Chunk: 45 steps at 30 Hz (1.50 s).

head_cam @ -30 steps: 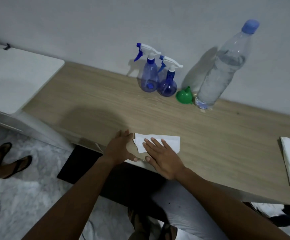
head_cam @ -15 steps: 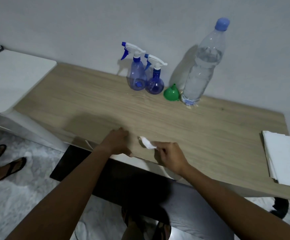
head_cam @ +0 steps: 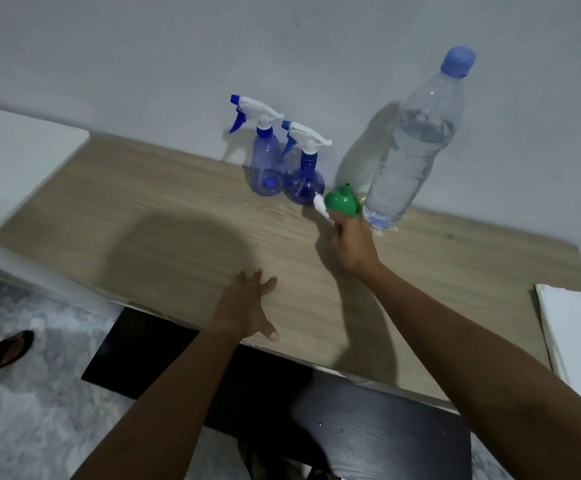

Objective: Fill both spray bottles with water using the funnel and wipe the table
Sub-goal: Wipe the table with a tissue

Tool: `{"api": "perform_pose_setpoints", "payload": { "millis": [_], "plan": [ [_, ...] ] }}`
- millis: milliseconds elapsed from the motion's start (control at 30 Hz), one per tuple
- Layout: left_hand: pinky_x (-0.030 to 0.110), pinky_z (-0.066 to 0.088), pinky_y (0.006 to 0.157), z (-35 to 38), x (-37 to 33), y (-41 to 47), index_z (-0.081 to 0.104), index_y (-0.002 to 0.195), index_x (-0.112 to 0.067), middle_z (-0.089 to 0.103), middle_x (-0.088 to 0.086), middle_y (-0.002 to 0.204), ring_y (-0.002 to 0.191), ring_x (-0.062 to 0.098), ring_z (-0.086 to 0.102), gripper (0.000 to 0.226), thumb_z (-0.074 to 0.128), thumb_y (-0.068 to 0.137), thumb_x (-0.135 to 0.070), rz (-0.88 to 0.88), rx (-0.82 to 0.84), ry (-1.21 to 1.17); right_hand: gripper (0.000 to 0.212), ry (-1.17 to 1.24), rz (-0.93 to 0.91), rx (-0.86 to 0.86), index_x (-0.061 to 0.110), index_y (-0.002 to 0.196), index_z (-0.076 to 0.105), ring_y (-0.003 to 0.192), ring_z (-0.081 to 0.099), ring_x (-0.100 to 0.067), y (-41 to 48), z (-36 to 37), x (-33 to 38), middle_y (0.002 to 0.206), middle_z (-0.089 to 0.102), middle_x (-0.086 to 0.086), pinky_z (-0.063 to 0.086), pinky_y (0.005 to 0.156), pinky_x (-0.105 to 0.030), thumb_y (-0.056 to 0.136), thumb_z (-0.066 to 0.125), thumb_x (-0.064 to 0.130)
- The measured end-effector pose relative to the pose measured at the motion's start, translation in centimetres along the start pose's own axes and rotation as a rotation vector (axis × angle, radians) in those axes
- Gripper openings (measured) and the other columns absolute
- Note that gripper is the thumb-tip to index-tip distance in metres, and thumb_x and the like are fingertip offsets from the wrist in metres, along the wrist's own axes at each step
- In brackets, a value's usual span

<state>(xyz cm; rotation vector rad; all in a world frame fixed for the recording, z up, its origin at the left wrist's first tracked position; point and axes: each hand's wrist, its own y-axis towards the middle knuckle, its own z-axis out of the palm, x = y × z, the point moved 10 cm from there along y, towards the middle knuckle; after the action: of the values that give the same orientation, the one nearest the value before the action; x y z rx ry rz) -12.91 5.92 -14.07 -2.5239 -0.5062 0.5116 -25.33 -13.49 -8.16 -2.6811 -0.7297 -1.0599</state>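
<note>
Two blue spray bottles stand side by side against the wall: the left spray bottle (head_cam: 265, 157) and the right spray bottle (head_cam: 307, 174). A green funnel (head_cam: 342, 199) lies mouth down beside them, next to a tall clear water bottle (head_cam: 410, 147) with a blue cap. My right hand (head_cam: 351, 240) reaches up to the funnel, fingers closed on a crumpled white tissue (head_cam: 321, 207) that pokes out to the left. My left hand (head_cam: 249, 306) rests flat on the wooden table (head_cam: 164, 216) near its front edge, fingers spread.
A stack of white tissues (head_cam: 575, 334) lies at the table's right edge. A white surface (head_cam: 12, 161) adjoins the table on the left. A person's sandalled foot (head_cam: 3, 351) stands on the floor at left. A dark stool (head_cam: 386, 427) sits under the table.
My right hand scrunched the flat tissue and carried it from the front edge to the funnel at the back. My left hand let go and now lies flat.
</note>
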Motion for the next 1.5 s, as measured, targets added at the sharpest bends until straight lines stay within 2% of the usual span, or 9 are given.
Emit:
{"api": "perform_pose_setpoints", "payload": {
  "millis": [67,133,200,467,567,633,767,867,1500],
  "plan": [
    [0.047,0.014,0.123,0.0,0.2,0.2,0.020,0.157,-0.035,0.003,0.000,0.167,0.153,0.030,-0.005,0.123,0.091,0.057,-0.044,-0.007,-0.025,-0.055,0.041,-0.080,-0.035,0.117,0.013,0.132,0.064,0.116,0.062,-0.039,-0.4,3.4,0.0,0.128,0.068,-0.017,0.048,0.097,-0.040,0.097,0.043,0.018],
    [0.051,0.017,0.122,-0.1,0.4,0.5,0.026,0.155,-0.035,0.007,0.000,0.167,0.153,0.029,-0.004,0.124,0.094,0.051,-0.041,-0.011,-0.051,-0.106,0.049,-0.171,-0.073,0.194,0.008,0.142,0.054,0.139,0.046,-0.037,-1.0,6.2,-0.1,0.148,0.053,-0.018,0.033,0.117,-0.045,0.100,0.036,0.025],
    [0.053,0.020,0.121,-0.2,0.5,0.6,0.028,0.154,-0.035,0.008,0.001,0.167,0.153,0.030,-0.003,0.125,0.095,0.049,-0.041,-0.016,-0.050,-0.099,0.050,-0.213,-0.092,0.204,0.004,0.149,0.045,0.150,0.030,-0.033,-1.0,6.9,0.2,0.158,0.040,-0.018,0.017,0.125,-0.045,0.105,0.036,0.026],
    [0.055,0.018,0.121,-0.1,0.1,0.4,0.022,0.156,-0.033,0.002,0.002,0.167,0.153,0.034,-0.005,0.123,0.091,0.056,-0.045,-0.010,-0.012,-0.027,0.051,-0.274,-0.207,0.397,0.010,0.156,0.034,0.155,0.019,-0.029,-3.2,7.1,0.5,0.166,0.025,-0.013,0.010,0.125,-0.042,0.109,0.033,0.029],
    [0.056,0.019,0.120,0.0,0.3,0.6,0.022,0.156,-0.034,0.001,0.001,0.167,0.153,0.033,-0.005,0.125,0.092,0.053,-0.046,-0.013,-0.019,-0.031,0.050,-0.310,-0.213,0.478,0.011,0.155,0.036,0.152,0.027,-0.028,-2.8,5.9,0.1,0.165,0.029,-0.010,0.020,0.124,-0.041,0.109,0.035,0.030],
    [0.056,0.021,0.119,0.1,0.4,0.8,0.021,0.156,-0.035,0.001,0.001,0.167,0.153,0.033,-0.004,0.126,0.092,0.052,-0.047,-0.016,-0.025,-0.018,0.049,-0.331,-0.217,0.458,0.013,0.154,0.038,0.150,0.031,-0.026,-2.3,4.6,-0.6,0.163,0.033,-0.009,0.025,0.121,-0.040,0.109,0.035,0.031],
    [0.052,0.020,0.121,0.2,0.4,0.8,0.022,0.156,-0.034,0.002,0.000,0.167,0.153,0.033,-0.004,0.126,0.092,0.052,-0.047,-0.017,-0.026,-0.026,0.053,-0.381,-0.232,0.437,0.016,0.160,0.024,0.156,0.013,-0.022,-3.9,5.2,-2.2,0.169,0.018,-0.004,0.011,0.124,-0.045,0.109,0.029,0.031],
    [0.048,0.017,0.122,0.0,0.2,0.5,0.022,0.156,-0.033,0.002,0.001,0.167,0.153,0.034,-0.003,0.124,0.092,0.054,-0.046,-0.020,-0.025,-0.019,0.053,-0.297,-0.177,0.355,0.021,0.161,0.024,0.157,0.010,-0.020,-5.0,5.8,-2.3,0.169,0.016,0.000,0.006,0.125,-0.045,0.110,0.025,0.037],
    [0.053,0.017,0.121,0.3,0.3,0.6,0.025,0.155,-0.034,0.001,0.001,0.167,0.153,0.032,-0.005,0.119,0.092,0.057,-0.043,-0.050,-0.009,-0.003,0.055,-0.377,-0.297,0.337,0.020,0.161,0.023,0.157,0.010,-0.018,-13.9,8.5,-0.6,0.169,0.017,0.003,0.007,0.126,-0.044,0.109,0.025,0.039]
  ]
}}
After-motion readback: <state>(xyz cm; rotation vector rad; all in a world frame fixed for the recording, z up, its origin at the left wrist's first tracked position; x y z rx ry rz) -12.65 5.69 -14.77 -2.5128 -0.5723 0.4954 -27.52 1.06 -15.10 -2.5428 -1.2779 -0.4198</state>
